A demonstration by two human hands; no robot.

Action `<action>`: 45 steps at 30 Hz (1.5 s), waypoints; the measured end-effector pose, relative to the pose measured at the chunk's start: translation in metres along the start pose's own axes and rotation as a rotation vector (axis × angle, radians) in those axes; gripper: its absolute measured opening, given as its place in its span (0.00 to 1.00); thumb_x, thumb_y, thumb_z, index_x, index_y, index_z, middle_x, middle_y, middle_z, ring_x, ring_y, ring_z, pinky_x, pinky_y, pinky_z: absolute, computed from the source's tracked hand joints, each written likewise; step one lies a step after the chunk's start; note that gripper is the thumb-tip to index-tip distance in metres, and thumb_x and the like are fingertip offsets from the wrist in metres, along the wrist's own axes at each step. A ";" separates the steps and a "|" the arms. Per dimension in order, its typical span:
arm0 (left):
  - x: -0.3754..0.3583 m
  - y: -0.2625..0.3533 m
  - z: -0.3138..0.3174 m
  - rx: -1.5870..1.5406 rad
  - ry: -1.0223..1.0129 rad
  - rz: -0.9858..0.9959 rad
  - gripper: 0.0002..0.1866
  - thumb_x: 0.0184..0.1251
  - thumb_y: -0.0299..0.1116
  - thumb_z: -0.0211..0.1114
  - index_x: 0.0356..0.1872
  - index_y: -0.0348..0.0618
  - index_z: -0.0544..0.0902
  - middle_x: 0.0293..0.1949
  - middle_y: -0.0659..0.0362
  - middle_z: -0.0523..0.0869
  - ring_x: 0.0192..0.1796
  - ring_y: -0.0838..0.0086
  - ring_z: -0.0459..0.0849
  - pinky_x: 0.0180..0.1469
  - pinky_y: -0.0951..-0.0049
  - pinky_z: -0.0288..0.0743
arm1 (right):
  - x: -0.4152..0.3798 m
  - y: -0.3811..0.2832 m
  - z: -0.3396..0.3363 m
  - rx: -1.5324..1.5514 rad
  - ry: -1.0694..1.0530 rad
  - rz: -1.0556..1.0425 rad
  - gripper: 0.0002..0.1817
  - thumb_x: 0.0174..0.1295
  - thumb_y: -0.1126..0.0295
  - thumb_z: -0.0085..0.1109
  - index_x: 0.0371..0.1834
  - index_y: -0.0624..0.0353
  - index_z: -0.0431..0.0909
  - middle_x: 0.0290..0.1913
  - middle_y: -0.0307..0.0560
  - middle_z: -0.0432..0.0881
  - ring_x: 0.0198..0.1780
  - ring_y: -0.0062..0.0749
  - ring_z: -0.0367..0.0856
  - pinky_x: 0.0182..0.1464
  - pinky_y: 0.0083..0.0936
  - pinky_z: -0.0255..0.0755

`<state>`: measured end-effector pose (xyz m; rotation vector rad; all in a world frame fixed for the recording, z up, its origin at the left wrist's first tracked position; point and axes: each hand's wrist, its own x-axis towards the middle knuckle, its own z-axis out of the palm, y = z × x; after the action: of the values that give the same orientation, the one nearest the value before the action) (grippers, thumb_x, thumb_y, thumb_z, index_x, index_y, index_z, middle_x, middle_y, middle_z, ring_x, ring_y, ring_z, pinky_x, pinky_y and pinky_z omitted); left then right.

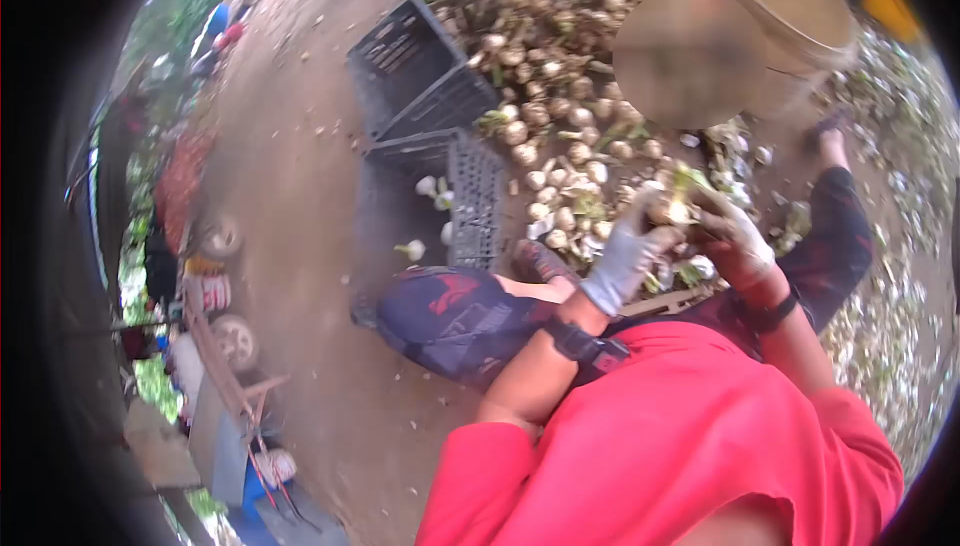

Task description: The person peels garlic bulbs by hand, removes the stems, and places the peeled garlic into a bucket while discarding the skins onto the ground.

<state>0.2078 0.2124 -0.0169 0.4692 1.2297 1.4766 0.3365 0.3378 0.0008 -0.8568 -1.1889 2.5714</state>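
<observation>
My left hand [632, 251], in a pale work glove, has its fingers closed around one side of a whitish bulb [673, 212] with green leafy ends, like a garlic or onion bulb. From the other side my right hand [737, 244], also gloved, grips the same bulb, its fingers partly smeared by motion. Both hands are in front of my red shirt, above my lap. Beyond them lies a large heap of similar bulbs [545, 76], many with brown skins and stalks. Several cleaner white bulbs [430, 188] with short green stalks lie in the dark plastic crate [478, 191] at my left.
A second dark crate [415, 71] lies behind the first. A pale bucket [800, 21] stands at the back right, beside a blurred round patch. Peeled skins [880, 246] cover the ground at right. A wheeled cart [232, 346] stands far left on the dirt floor.
</observation>
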 end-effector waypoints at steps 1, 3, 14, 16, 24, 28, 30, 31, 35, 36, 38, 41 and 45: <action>-0.006 0.001 0.008 -0.062 0.094 0.096 0.22 0.58 0.24 0.64 0.54 0.36 0.71 0.40 0.61 0.81 0.38 0.78 0.80 0.46 0.78 0.75 | -0.005 -0.005 0.005 -0.184 0.102 -0.068 0.27 0.65 0.64 0.52 0.64 0.65 0.63 0.39 0.41 0.79 0.30 0.21 0.75 0.29 0.16 0.72; -0.009 -0.002 0.010 0.437 0.285 0.269 0.26 0.52 0.26 0.69 0.53 0.35 0.71 0.39 0.59 0.81 0.38 0.76 0.80 0.44 0.76 0.76 | -0.013 -0.013 -0.003 -0.399 0.194 -0.122 0.23 0.66 0.63 0.52 0.60 0.65 0.70 0.34 0.38 0.78 0.25 0.20 0.72 0.28 0.17 0.70; -0.061 0.049 0.030 1.146 0.111 0.807 0.33 0.39 0.22 0.70 0.54 0.37 0.73 0.44 0.47 0.77 0.41 0.56 0.81 0.44 0.66 0.76 | -0.057 -0.016 0.047 -0.311 0.108 -0.153 0.10 0.68 0.65 0.52 0.36 0.60 0.77 0.21 0.38 0.77 0.14 0.17 0.67 0.16 0.17 0.60; -0.064 0.050 0.037 1.042 0.082 0.750 0.32 0.43 0.21 0.70 0.55 0.37 0.72 0.41 0.51 0.79 0.37 0.65 0.81 0.41 0.71 0.77 | -0.067 -0.015 0.042 -0.330 0.095 -0.164 0.09 0.68 0.66 0.51 0.37 0.59 0.77 0.21 0.36 0.75 0.15 0.17 0.68 0.17 0.16 0.60; -0.068 0.040 0.041 0.176 -0.025 0.346 0.23 0.62 0.23 0.62 0.59 0.35 0.70 0.40 0.60 0.81 0.42 0.80 0.80 0.44 0.78 0.77 | -0.068 -0.018 0.026 -0.248 -0.059 -0.065 0.09 0.67 0.66 0.51 0.36 0.59 0.76 0.20 0.33 0.71 0.19 0.16 0.68 0.20 0.16 0.61; -0.065 0.052 0.039 1.224 0.051 0.832 0.26 0.47 0.33 0.72 0.51 0.43 0.76 0.31 0.55 0.83 0.38 0.59 0.82 0.39 0.63 0.77 | -0.052 0.006 0.026 -0.219 0.080 -0.139 0.13 0.67 0.60 0.53 0.30 0.57 0.77 0.19 0.31 0.69 0.18 0.16 0.66 0.19 0.20 0.58; -0.069 0.055 0.042 1.221 0.090 0.825 0.27 0.44 0.33 0.71 0.51 0.44 0.76 0.36 0.53 0.81 0.38 0.57 0.82 0.39 0.61 0.76 | -0.054 0.002 0.030 -0.226 0.033 -0.230 0.10 0.65 0.64 0.54 0.32 0.57 0.79 0.21 0.28 0.71 0.21 0.13 0.66 0.21 0.16 0.58; -0.070 0.059 0.042 1.250 0.081 0.840 0.27 0.44 0.33 0.71 0.51 0.44 0.76 0.38 0.52 0.80 0.38 0.56 0.82 0.38 0.60 0.76 | -0.054 0.001 0.032 -0.228 0.010 -0.275 0.08 0.65 0.66 0.54 0.33 0.57 0.79 0.22 0.27 0.72 0.23 0.11 0.66 0.22 0.14 0.58; -0.075 0.056 0.041 1.284 0.021 0.825 0.29 0.45 0.34 0.72 0.53 0.44 0.75 0.42 0.47 0.78 0.38 0.54 0.81 0.37 0.61 0.76 | -0.056 0.013 0.012 -0.221 -0.074 -0.306 0.07 0.64 0.68 0.55 0.38 0.59 0.78 0.24 0.29 0.75 0.23 0.12 0.68 0.23 0.12 0.59; -0.077 0.055 0.041 1.258 0.007 0.783 0.29 0.47 0.34 0.71 0.54 0.43 0.74 0.43 0.48 0.78 0.39 0.55 0.82 0.37 0.62 0.77 | -0.064 0.005 0.015 -0.229 -0.092 -0.311 0.07 0.64 0.68 0.55 0.38 0.59 0.78 0.24 0.29 0.75 0.23 0.12 0.68 0.23 0.12 0.59; -0.079 0.053 0.042 1.234 -0.003 0.744 0.29 0.48 0.34 0.71 0.55 0.42 0.74 0.45 0.49 0.79 0.39 0.57 0.83 0.38 0.63 0.77 | -0.082 -0.008 0.019 -0.450 -0.058 -0.267 0.10 0.63 0.66 0.57 0.41 0.60 0.77 0.26 0.31 0.77 0.24 0.12 0.70 0.23 0.12 0.60; -0.070 0.038 0.053 -0.200 -0.275 0.048 0.21 0.66 0.41 0.57 0.54 0.38 0.74 0.43 0.55 0.82 0.38 0.68 0.82 0.38 0.67 0.77 | -0.093 -0.017 0.016 -0.149 -0.227 -0.252 0.12 0.63 0.63 0.57 0.42 0.60 0.78 0.30 0.35 0.79 0.26 0.15 0.74 0.25 0.15 0.64; -0.057 0.028 0.068 -0.443 -0.223 0.007 0.21 0.73 0.45 0.48 0.53 0.38 0.74 0.38 0.59 0.83 0.35 0.74 0.82 0.40 0.73 0.77 | -0.078 -0.009 -0.001 -1.022 -0.034 -1.064 0.12 0.62 0.65 0.56 0.42 0.62 0.78 0.30 0.39 0.81 0.24 0.18 0.76 0.23 0.15 0.65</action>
<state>0.2687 0.1945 0.0517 0.3253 0.6994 1.5990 0.4006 0.3143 0.0408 -0.1246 -2.1809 1.0749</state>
